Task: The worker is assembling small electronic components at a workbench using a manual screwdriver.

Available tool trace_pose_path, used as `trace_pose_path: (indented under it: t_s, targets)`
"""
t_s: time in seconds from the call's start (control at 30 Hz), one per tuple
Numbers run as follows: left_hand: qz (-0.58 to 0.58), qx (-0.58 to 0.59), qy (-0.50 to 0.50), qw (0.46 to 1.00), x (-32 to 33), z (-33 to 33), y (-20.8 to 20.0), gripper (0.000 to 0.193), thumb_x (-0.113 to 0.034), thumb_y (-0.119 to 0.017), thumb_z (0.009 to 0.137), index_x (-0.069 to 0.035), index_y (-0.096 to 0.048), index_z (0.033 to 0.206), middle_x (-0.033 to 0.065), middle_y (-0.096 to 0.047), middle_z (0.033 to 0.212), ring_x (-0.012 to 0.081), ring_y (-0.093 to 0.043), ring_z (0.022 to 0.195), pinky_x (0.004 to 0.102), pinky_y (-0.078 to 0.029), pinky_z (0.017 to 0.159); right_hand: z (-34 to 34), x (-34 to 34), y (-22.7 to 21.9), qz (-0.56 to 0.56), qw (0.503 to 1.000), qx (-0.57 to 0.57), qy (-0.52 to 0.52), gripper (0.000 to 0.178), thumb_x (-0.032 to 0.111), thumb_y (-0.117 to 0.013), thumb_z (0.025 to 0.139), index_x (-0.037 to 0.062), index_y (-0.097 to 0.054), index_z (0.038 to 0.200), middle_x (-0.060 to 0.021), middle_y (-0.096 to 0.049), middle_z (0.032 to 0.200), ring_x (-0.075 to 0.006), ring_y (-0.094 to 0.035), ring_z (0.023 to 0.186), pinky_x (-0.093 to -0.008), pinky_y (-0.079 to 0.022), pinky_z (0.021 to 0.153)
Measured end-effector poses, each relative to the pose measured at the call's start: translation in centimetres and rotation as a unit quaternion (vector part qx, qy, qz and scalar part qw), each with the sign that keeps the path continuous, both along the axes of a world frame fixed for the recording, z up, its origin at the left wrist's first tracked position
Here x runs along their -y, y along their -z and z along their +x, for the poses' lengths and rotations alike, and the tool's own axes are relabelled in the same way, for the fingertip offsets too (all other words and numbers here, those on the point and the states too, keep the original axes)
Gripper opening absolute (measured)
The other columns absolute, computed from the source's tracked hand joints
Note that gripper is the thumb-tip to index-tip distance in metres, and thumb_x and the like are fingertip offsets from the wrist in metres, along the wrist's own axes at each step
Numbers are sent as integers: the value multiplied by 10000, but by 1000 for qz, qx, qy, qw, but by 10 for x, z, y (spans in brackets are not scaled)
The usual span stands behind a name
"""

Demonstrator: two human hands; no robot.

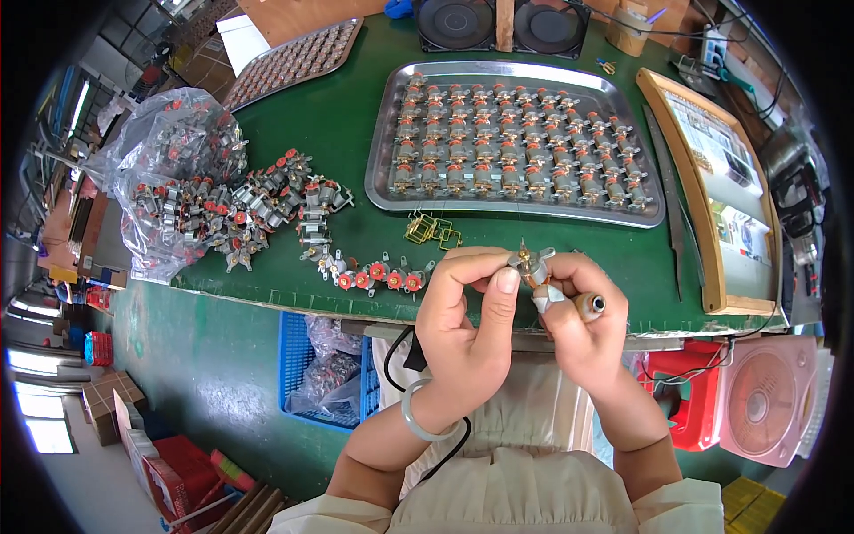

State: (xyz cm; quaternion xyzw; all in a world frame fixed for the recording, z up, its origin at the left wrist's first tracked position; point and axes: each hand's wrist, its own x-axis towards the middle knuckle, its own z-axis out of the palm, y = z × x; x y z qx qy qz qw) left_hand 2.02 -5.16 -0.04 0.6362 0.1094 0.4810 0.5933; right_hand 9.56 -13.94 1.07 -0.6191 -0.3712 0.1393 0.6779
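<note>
My left hand point(471, 316) is closed, pinching a small metal part point(531, 265) with tabs and a thin brass-coloured pin on top, between thumb and forefinger. My right hand point(583, 316) is curled against the same part from the other side. A rod-like tool handle point(591, 307) with a metal-rimmed end sticks out of its fingers; its working end is hidden. White tape point(550, 297) wraps one of the right fingertips. Just beyond my hands lie bent brass-coloured wire frames point(432, 230). A row of similar metal parts with red discs point(380, 275) stretches to the left.
A metal tray point(384, 191) holds rows of such parts; another tray point(353, 40) stands far left. Left is a plastic bag point(147, 236) spilling parts. Long tweezers point(669, 200) and a wooden frame point(712, 258) lie right. Two black fans point(455, 25) stand behind; a blue crate point(294, 365) sits below.
</note>
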Motion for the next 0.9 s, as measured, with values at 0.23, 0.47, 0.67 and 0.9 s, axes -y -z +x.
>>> trace_pose_path:
  t_s: [0.23, 0.47, 0.67, 0.9]
  targets:
    - [-40, -15, 18, 999, -3, -3, 2, 81, -41, -543, 840, 8, -522, 900, 79, -565, 897, 106, -473, 753, 223, -385, 691, 4, 6, -3, -34, 998, -29, -35, 226, -52, -594, 716, -20, -522, 928, 2, -462, 620, -31, -365, 522, -188, -299, 458]
    - [-37, 1, 15, 999, 0, -2, -2, 81, -35, -534, 844, 10, -514, 908, 85, -560, 908, 107, -480, 770, 229, -391, 708, 5, -4, 10, 40, 946, 308, 93, 263, -69, -675, 678, 3, -513, 872, -45, -477, 603, -90, -439, 472, -237, -343, 402]
    - [-58, 1, 53, 997, -6, -5, -2, 83, -26, -531, 844, 14, -510, 913, 95, -552, 920, 115, -493, 785, 241, -401, 726, 12, 8, -5, 23, 913, -359, -191, 164, 70, -611, 807, -14, -513, 909, 4, -507, 640, -40, -410, 491, -221, -322, 397]
    - [-155, 30, 116, 981, -11, -5, -5, 114, -50, -504, 868, 31, -497, 948, 111, -547, 970, 155, -562, 836, 263, -470, 728, 14, 14, -14, -78, 972, -175, -134, 290, 68, -626, 777, -15, -499, 1023, -17, -485, 636, -85, -453, 504, -243, -362, 419]
